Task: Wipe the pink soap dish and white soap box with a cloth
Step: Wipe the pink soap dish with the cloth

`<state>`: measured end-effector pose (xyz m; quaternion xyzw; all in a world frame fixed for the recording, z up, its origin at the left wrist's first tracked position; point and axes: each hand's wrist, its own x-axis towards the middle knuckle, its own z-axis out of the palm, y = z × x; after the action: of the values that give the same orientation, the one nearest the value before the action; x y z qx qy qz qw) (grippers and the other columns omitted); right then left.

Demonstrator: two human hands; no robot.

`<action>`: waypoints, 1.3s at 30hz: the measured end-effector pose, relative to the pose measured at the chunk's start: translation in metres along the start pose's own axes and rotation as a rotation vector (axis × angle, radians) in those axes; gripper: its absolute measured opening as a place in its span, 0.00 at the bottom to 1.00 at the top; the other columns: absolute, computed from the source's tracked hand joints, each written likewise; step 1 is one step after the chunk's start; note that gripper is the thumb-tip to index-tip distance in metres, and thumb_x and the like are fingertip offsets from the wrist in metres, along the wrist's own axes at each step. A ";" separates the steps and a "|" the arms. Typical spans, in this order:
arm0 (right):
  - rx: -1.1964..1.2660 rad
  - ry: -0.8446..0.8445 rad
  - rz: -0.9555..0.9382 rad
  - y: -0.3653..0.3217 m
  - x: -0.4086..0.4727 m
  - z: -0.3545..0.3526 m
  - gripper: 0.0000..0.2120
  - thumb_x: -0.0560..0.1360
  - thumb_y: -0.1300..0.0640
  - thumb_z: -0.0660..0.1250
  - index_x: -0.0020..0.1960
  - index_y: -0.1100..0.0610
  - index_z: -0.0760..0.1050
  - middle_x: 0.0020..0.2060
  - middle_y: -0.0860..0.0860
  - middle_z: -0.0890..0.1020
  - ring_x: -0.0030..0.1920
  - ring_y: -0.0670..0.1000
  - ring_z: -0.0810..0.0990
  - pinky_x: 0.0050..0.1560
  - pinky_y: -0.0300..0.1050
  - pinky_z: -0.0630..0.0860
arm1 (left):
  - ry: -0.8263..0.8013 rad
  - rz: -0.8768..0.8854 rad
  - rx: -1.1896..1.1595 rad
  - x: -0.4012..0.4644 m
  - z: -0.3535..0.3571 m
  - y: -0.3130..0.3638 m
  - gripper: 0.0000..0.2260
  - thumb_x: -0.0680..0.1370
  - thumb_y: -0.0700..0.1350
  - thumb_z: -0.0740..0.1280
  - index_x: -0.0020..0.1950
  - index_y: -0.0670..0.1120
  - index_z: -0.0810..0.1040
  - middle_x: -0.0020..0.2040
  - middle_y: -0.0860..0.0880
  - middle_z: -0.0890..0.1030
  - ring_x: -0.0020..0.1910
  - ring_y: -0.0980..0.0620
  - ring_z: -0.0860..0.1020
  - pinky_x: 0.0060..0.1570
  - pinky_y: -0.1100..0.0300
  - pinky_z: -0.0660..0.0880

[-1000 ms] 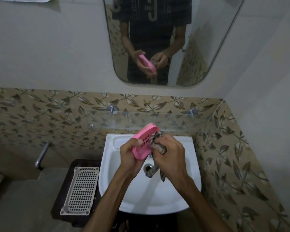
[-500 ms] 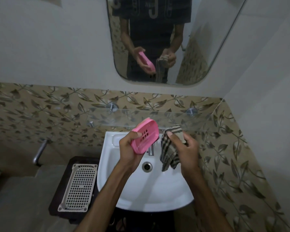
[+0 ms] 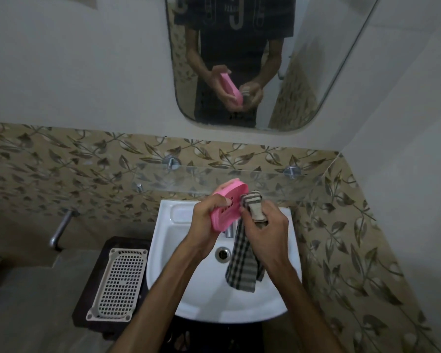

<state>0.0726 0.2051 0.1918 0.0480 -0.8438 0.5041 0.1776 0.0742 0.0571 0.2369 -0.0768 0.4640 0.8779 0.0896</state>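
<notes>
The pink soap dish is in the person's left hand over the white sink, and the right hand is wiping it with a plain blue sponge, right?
Not quite. The head view shows the left hand holding the pink soap dish over the white sink, but the right hand grips a checked cloth, not a plain blue sponge.

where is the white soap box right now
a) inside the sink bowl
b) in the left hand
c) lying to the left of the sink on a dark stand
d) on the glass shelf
c, since the white soap box lies on the dark stand left of the sink, while the left hand holds the pink soap dish.
</notes>
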 end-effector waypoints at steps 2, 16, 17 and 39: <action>-0.213 -0.058 -0.202 0.003 0.008 -0.004 0.04 0.75 0.59 0.67 0.45 0.57 0.80 0.40 0.50 0.80 0.39 0.49 0.76 0.38 0.42 0.69 | 0.010 -0.004 0.014 0.002 -0.002 0.002 0.31 0.61 0.46 0.70 0.65 0.41 0.81 0.56 0.39 0.84 0.54 0.42 0.80 0.59 0.48 0.75; -0.056 -0.231 -0.134 0.010 0.005 0.000 0.13 0.80 0.63 0.68 0.37 0.58 0.72 0.31 0.50 0.75 0.33 0.50 0.73 0.33 0.52 0.71 | 0.035 0.020 -0.167 0.012 -0.012 0.003 0.22 0.58 0.45 0.70 0.51 0.44 0.89 0.51 0.40 0.85 0.50 0.42 0.80 0.55 0.46 0.75; -0.045 -0.211 -0.124 0.010 0.005 0.001 0.12 0.80 0.63 0.68 0.38 0.59 0.73 0.32 0.50 0.75 0.33 0.51 0.74 0.33 0.52 0.71 | 0.034 0.014 -0.210 0.013 -0.015 0.002 0.22 0.58 0.44 0.70 0.51 0.43 0.88 0.51 0.38 0.84 0.51 0.41 0.80 0.57 0.45 0.74; -0.037 -0.096 -0.175 -0.003 -0.010 0.008 0.05 0.81 0.60 0.65 0.49 0.58 0.80 0.41 0.51 0.81 0.40 0.47 0.77 0.41 0.41 0.74 | 0.003 0.041 -0.364 0.017 -0.017 -0.005 0.17 0.62 0.41 0.69 0.48 0.42 0.88 0.48 0.39 0.85 0.47 0.41 0.83 0.51 0.46 0.79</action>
<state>0.0807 0.1960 0.1876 0.1423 -0.8530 0.4684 0.1810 0.0601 0.0476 0.2199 -0.0835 0.2990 0.9490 0.0558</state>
